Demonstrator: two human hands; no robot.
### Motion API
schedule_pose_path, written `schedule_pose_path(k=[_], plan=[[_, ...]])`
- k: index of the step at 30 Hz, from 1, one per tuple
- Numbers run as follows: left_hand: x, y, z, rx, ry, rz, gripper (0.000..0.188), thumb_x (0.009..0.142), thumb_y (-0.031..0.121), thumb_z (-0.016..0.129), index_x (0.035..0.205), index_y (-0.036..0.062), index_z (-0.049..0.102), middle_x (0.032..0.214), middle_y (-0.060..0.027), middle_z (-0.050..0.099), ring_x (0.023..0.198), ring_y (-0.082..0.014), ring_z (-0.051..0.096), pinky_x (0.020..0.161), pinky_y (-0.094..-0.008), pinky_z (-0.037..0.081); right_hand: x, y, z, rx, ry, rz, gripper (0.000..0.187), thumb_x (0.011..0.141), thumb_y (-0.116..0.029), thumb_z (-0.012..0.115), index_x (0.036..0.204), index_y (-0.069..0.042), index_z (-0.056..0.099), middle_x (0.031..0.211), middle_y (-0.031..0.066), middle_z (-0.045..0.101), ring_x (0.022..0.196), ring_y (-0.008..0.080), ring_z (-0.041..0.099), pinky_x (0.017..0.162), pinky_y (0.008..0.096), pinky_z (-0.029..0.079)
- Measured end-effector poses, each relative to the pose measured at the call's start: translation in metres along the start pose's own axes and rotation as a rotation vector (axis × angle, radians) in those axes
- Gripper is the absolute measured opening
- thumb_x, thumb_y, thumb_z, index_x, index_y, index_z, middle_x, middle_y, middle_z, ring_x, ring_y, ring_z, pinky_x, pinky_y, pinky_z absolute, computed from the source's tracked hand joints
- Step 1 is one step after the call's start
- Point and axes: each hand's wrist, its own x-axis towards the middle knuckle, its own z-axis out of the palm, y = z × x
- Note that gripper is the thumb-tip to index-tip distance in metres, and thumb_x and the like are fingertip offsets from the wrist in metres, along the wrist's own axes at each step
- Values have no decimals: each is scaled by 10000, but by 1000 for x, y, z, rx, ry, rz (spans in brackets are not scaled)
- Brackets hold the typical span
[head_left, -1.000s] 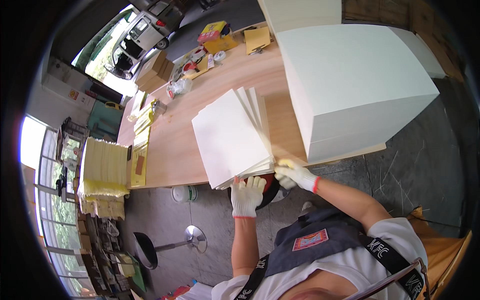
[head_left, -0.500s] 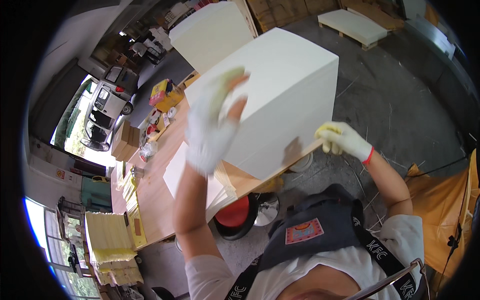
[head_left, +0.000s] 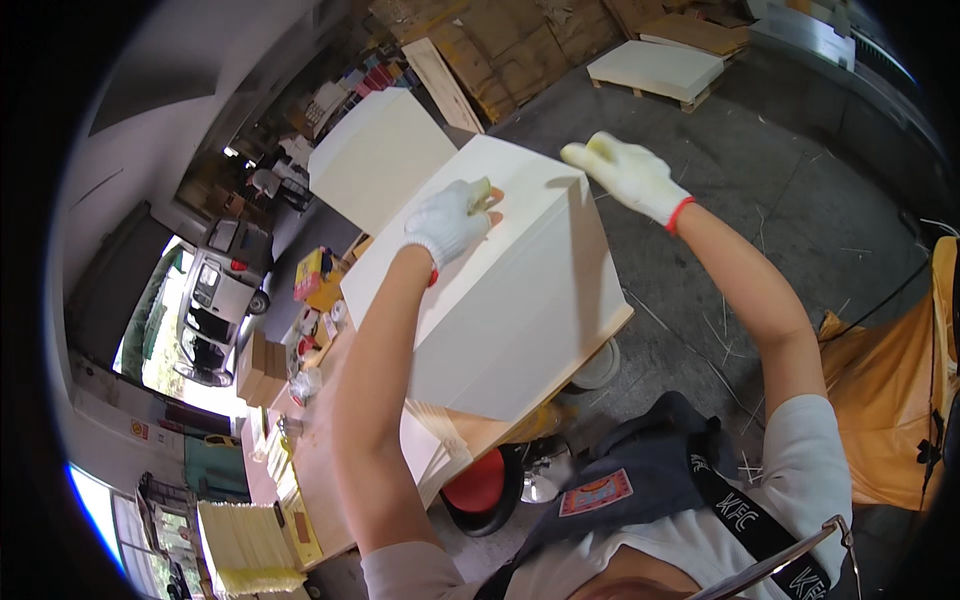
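Observation:
A tall block of stacked white sheets (head_left: 510,330) stands on the wooden table in front of me. My left hand (head_left: 455,220), in a white knitted glove with bare fingertips, is over the top of the stack, its thumb and fingers apart and nothing visible between them. Whether it presses on the top sheet is hard to see. By the far right corner of the stack is my right hand (head_left: 625,175), gloved in white with a red cuff. Its fingers stretch leftward just above that corner, and no held thing shows.
Behind stands a second white stack (head_left: 380,150). Loose white sheets (head_left: 428,445) lie on the table (head_left: 320,450) near its front edge. Below is a red-seated stool (head_left: 475,485). Farther off are a low pallet load (head_left: 655,70), an orange cover (head_left: 885,390) and a van (head_left: 215,305).
My right hand has gone from the table's near right edge up to the stack's far right corner. My left hand has lowered over the stack's top. The view has shifted.

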Motion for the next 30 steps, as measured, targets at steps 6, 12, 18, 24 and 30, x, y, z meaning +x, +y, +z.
schedule_pose_path(k=[6, 12, 18, 24, 30], plan=[[-1, -5, 14, -86, 75, -52, 297, 913, 298, 686, 1154, 127, 662, 1127, -173, 629, 1003, -304, 672, 894, -407, 518, 18, -37, -9, -474, -78, -358, 618, 880, -714, 539, 882, -121, 714, 862, 132, 708, 870, 329, 688, 766, 418, 520], [2, -4, 37, -3, 266, 39, 309, 897, 165, 659, 1197, 92, 641, 1088, -176, 625, 992, -334, 631, 890, -399, 502, 48, -48, -5, -408, 51, -780, 542, 976, -623, 474, 912, -116, 656, 823, 152, 677, 842, 363, 670, 739, 463, 516], [1, -2, 45, -478, 257, 109, 417, 910, 63, 579, 1327, 74, 598, 1282, -135, 650, 1132, -249, 637, 942, -361, 497, 39, -49, 12, 72, -103, -269, 612, 985, -641, 424, 882, -66, 609, 799, 161, 623, 797, 319, 620, 765, 400, 464], [-2, 14, 34, -677, 190, 34, 407, 929, 87, 644, 1328, 44, 576, 1308, -122, 653, 1191, -199, 614, 994, -332, 479, 36, -27, 28, 302, 6, -219, 635, 993, -647, 400, 865, -53, 583, 802, 157, 616, 791, 337, 602, 765, 409, 451], [0, 9, 38, -590, 200, 76, 495, 893, 136, 738, 1340, 32, 551, 1296, -144, 651, 1215, -224, 603, 1036, -342, 460, 33, -26, 36, 280, 83, -264, 573, 1031, -578, 345, 939, -76, 604, 852, 168, 656, 884, 401, 628, 798, 451, 459]])
